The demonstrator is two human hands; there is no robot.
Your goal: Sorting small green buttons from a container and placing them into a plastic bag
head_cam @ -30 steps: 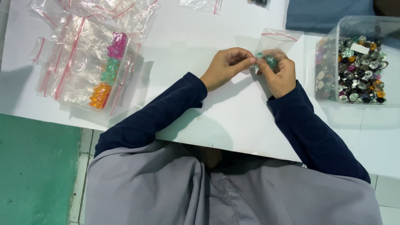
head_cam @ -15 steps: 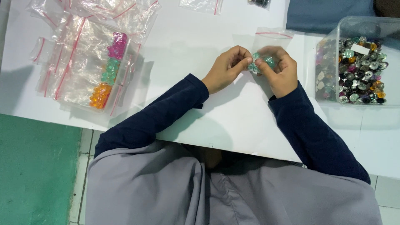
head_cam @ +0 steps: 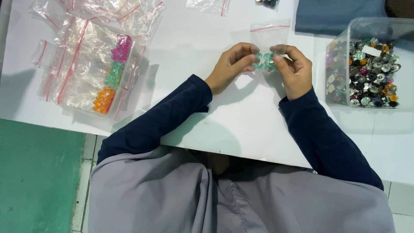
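green beads (head_cam: 264, 61) in a small clear bag sit pinched between both hands, left hand (head_cam: 230, 67) and right hand (head_cam: 295, 71).

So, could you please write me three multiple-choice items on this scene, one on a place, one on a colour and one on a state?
1. Where does the clear plastic box of mixed buttons stand?
A. on the person's right
B. on the person's left
C. on the floor

2. What colour are the beads in the small bag that the hands hold?
A. orange
B. pale green
C. black

3. How is that small bag held?
A. lying flat, untouched
B. by one hand only
C. between both hands

Answers:
1 A: it stands at the table's right edge.
2 B: pale green beads show between the fingers.
3 C: the left hand and right hand both pinch it.
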